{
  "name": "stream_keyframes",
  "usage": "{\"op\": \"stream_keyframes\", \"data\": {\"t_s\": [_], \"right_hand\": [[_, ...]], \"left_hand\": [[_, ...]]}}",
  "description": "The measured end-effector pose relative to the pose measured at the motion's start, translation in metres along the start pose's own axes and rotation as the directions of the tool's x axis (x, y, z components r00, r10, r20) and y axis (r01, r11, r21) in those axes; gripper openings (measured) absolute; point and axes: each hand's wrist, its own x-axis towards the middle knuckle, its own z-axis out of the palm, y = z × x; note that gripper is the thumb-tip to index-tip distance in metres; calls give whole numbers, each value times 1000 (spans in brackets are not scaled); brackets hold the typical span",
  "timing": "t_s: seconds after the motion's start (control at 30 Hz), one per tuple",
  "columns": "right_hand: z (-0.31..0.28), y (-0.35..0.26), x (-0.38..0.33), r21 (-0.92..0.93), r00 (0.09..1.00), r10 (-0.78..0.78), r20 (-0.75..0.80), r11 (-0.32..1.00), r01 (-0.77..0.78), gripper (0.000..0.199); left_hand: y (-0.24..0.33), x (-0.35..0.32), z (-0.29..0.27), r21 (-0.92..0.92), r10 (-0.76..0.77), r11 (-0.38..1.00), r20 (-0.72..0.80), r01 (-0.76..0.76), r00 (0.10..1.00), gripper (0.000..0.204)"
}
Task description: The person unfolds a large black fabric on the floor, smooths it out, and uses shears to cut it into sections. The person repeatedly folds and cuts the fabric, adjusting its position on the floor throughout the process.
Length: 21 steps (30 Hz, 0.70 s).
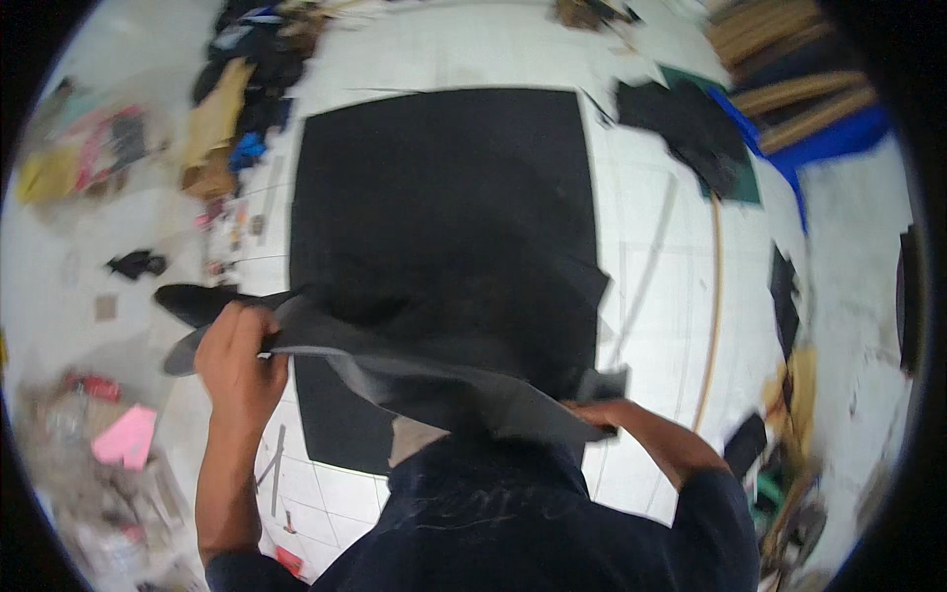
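Observation:
My left hand [242, 360] is closed on the left end of a floppy dark sheet with a grey underside [434, 390]; a folded flap of it sticks out left past my fingers. Over at the right end, my right hand [604, 412] grips the same sheet, its fingers partly hidden by the material. The sheet hangs in a wavy band between both hands, close to my body. Beneath and beyond it, a large black rectangular sheet [444, 178] lies flat on the white table [641, 227]. Whether the two are fabric or leather I cannot tell.
To the right lie a long thin wooden stick [714, 296], a straight ruler-like strip [646, 266] and black scraps [681, 128] on a green mat. Brown rolls [789, 59] fill the far right corner. Dark piled material [252, 69] sits far left; a pink piece [126, 437] lies lower left.

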Motion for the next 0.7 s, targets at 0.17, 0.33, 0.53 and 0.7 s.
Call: {"op": "stream_keyframes", "data": {"t_s": [0.17,0.33,0.53,0.7], "right_hand": [[-9,6,8,-57,996,-81,25,995,83,92],[-19,80,116,-277,827,-456,-329,884,377,61],[-68,96,54,-528,465,-620,-632,784,328,30],[-244,21,-44,-710,87,-724,-684,633,-309,27]], "left_hand": [[-43,17,-67,-290,127,954,627,78,769,68],[-91,-142,8,-207,118,776,976,596,186,73],[-56,-239,81,-135,190,470,980,872,49,87],[-83,-93,78,-204,-101,871,816,447,570,89]]}}
